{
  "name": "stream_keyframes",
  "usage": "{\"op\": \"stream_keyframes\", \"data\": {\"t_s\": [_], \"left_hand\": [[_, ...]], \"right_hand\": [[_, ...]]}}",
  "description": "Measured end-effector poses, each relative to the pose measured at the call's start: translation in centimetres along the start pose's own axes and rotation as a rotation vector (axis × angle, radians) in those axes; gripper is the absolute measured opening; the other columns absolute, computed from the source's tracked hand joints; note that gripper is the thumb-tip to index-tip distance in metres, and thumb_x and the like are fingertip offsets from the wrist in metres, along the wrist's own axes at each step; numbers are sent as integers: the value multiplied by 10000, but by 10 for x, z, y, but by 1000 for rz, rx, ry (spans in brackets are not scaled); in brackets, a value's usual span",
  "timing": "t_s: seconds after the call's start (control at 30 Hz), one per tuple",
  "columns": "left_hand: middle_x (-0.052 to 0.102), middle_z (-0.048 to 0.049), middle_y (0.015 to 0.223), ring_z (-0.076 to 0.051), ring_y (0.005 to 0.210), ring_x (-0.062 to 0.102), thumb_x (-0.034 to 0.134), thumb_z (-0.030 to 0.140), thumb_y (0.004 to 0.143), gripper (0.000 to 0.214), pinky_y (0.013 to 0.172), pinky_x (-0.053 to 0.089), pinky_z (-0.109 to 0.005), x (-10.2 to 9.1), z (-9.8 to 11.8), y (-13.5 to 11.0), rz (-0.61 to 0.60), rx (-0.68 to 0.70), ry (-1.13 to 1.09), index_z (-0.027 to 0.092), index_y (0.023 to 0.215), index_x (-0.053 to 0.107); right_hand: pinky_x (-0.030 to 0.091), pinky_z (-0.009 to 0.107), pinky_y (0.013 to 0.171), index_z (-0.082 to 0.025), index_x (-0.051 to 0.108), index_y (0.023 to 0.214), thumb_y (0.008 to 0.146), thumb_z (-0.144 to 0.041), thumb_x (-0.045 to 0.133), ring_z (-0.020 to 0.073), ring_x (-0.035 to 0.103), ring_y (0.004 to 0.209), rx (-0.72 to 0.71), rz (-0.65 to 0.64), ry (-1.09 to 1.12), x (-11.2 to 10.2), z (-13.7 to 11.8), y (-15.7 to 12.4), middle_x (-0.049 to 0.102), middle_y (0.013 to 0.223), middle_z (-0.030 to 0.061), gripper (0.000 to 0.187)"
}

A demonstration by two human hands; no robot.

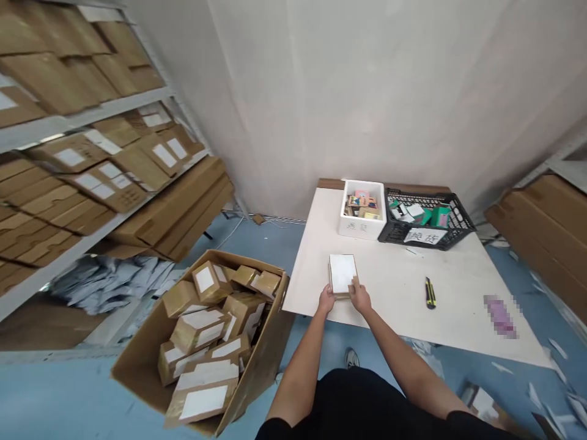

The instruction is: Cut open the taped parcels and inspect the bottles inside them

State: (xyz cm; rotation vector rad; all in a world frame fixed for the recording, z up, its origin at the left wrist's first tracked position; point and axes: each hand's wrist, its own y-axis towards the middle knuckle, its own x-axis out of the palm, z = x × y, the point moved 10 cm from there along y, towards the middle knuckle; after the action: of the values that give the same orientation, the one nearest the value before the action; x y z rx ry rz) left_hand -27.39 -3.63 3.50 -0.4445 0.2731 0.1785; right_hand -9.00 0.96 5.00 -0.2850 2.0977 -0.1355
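Note:
A small cardboard box with a white label (342, 273) on its top rests on the white table (385, 275), close to the front edge. My left hand (326, 300) grips its near left corner. On the near right side my right hand (360, 296) holds the same box, fingers closed on its edge and partly over the label. To the right of my hands lies a black and yellow box cutter (430, 293). The undersides of the box and the fingertips beneath it are hidden.
A white bin (362, 227) and a black crate (426, 235), both with small boxes, stand at the table's back. A large carton (270, 330) full of taped parcels is at left. Shelves (105, 110) hold more boxes. A pixelated purple item (501, 316) lies at right.

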Motion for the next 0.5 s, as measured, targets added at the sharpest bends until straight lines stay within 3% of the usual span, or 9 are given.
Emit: {"op": "stream_keyframes", "data": {"t_s": [0.1, 0.23, 0.4, 0.5], "left_hand": [[797, -95, 1131, -292, 1107, 732, 751, 27, 699, 674, 1009, 558, -389, 44, -17, 0, -66, -116, 59, 140, 1357, 658], [739, -135, 1351, -280, 1236, 698, 756, 95, 761, 671, 1070, 538, -378, 60, -9, 0, -42, -105, 89, 157, 1413, 613], [681, -101, 1465, -297, 1405, 589, 685, 147, 797, 755, 1207, 452, -451, 66, 32, 12, 18, 45, 229, 208, 1535, 536], [558, -105, 1600, -316, 1579, 371, 658, 78, 708, 911, 1321, 295, -483, 93, 61, 23, -104, 173, 358, 192, 1595, 490]], "right_hand": [[532, 329, 970, -270, 410, 1633, 873, -134, 573, 251, 680, 1181, 12, -122, 20, 14, 55, -12, 620, 1403, 115, 789], [503, 356, 1063, -301, 427, 1633, 870, -146, 574, 258, 639, 1282, -37, -176, 77, 19, 69, -8, 575, 1493, 104, 793], [465, 418, 1149, -202, 453, 1623, 844, -182, 612, 295, 577, 1379, 34, -194, 231, 12, 75, 25, 543, 1535, 153, 795], [407, 482, 1210, -213, 515, 1574, 847, -276, 618, 314, 488, 1472, 79, -62, 364, -13, 94, 45, 547, 1555, 129, 737]]}}
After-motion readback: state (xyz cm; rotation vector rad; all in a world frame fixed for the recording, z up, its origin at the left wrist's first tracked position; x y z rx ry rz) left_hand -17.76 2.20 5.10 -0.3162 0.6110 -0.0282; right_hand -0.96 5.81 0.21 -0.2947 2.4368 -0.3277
